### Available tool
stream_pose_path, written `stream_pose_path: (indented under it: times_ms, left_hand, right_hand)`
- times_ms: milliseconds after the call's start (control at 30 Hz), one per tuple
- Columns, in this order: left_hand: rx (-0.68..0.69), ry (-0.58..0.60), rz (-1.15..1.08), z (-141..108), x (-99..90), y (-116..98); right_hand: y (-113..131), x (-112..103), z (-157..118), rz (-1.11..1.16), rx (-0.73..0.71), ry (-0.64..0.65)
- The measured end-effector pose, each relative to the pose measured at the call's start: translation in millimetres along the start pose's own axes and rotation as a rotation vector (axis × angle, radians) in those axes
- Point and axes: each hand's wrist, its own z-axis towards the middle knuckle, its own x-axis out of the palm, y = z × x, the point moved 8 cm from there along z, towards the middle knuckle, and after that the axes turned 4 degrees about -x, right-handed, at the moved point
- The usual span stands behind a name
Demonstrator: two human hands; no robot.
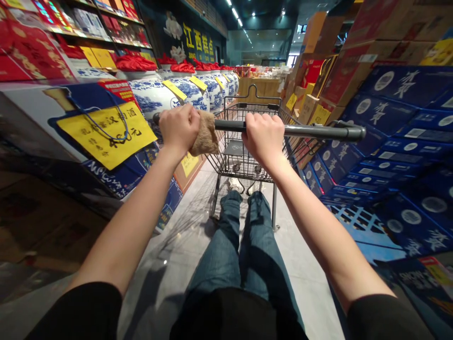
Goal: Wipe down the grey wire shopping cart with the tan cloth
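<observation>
A shopping cart (244, 168) of dark wire stands in front of me, its black handlebar (311, 131) running across the view. My left hand (180, 126) is wrapped round the left part of the bar. Beside it, against its inner side, is a brown cloth (205, 134); whether the fingers also pinch it is hidden. My right hand (264, 137) is closed round the bar near its middle. Through the wires a grey child-seat flap shows, and no goods can be made out in the basket.
On the left, boxes with a yellow price sign (108, 130) and blue-and-white jars (148, 92) with red covers line the aisle. Stacked blue cartons (375, 127) rise on the right. A wooden counter (260, 88) stands ahead. Pale floor (300, 264) lies between.
</observation>
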Motion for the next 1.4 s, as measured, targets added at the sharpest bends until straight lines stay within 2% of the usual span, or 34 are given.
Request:
stream_pose_path:
  times_ms: [133, 200, 233, 300, 433, 500, 533, 600, 667, 733, 800, 867, 967, 1033, 1100, 1200, 1267, 1333, 1400]
  left_hand:
    - [0.233, -0.070, -0.092, -19.4, 9.5, -62.4]
    - [0.346, -0.081, -0.110, -26.8, 11.7, -80.5]
    - [0.380, -0.082, -0.111, -28.0, 11.5, -80.9]
    - [0.390, -0.091, -0.107, -24.5, 7.7, -64.5]
    - [0.225, -0.165, -0.119, -7.0, -4.7, -6.3]
    - [0.135, -0.195, -0.121, -3.9, -4.5, 2.3]
    - [0.113, -0.203, -0.122, -5.1, -2.4, -3.0]
    - [0.133, -0.201, -0.127, -12.0, 4.0, -29.9]
    - [0.253, -0.174, -0.138, -21.8, 10.0, -66.3]
    - [0.364, -0.112, -0.123, -28.1, 13.9, -87.8]
    - [0.428, -0.050, -0.076, -27.1, 13.6, -83.5]
    - [0.389, -0.034, 0.005, -17.3, 8.5, -55.9]
    - [0.163, -0.081, 0.072, 1.9, -2.7, -6.9]
    - [0.035, -0.098, 0.055, 5.6, -3.9, 2.3]
    - [0.026, -0.105, -0.017, -0.4, 0.2, -16.7]
    - [0.263, -0.092, -0.102, -21.6, 9.9, -75.2]
    - [0.387, -0.051, -0.112, -34.0, 15.7, -98.5]
    - [0.401, -0.033, -0.118, -35.9, 15.9, -94.9]
    - [0.311, -0.052, -0.122, -26.7, 10.6, -68.9]
  right_hand:
    - [-3.4, 0.8, -0.8, -0.026, 0.016, 0.000]
    - [-6.9, -0.5, -2.5, -0.035, 0.013, -0.008]
    - [-8.6, -1.6, -3.4, -0.035, 0.008, -0.016]
    - [-11.0, -3.6, -5.0, -0.029, -0.004, -0.036]
    - [-9.0, -3.3, -3.9, -0.018, -0.012, -0.046]
    - [-5.2, -2.0, -1.5, -0.014, -0.005, -0.049]
    - [-3.2, -1.5, -0.3, -0.013, 0.000, -0.051]
    - [-0.3, -1.1, 1.2, -0.018, 0.007, -0.054]
    - [-0.2, -1.5, 1.0, -0.039, 0.011, -0.045]
    - [-2.4, -2.0, -0.6, -0.069, 0.007, -0.017]
    - [-5.2, -2.2, -2.5, -0.090, -0.003, 0.019]
    - [-6.1, -2.8, -3.4, -0.086, -0.015, 0.036]
    - [-3.1, -3.8, -2.3, -0.052, -0.020, 0.019]
    - [-0.5, -3.1, -0.9, -0.039, -0.008, 0.006]
    - [0.1, -2.1, -0.3, -0.039, 0.013, -0.003]
    - [-2.6, -3.2, -1.7, -0.039, 0.020, -0.026]
    - [-5.6, -4.8, -3.6, -0.038, 0.004, -0.028]
    - [-8.3, -6.2, -5.2, -0.037, -0.015, -0.011]
    - [-9.4, -7.1, -5.8, -0.033, -0.026, 0.007]
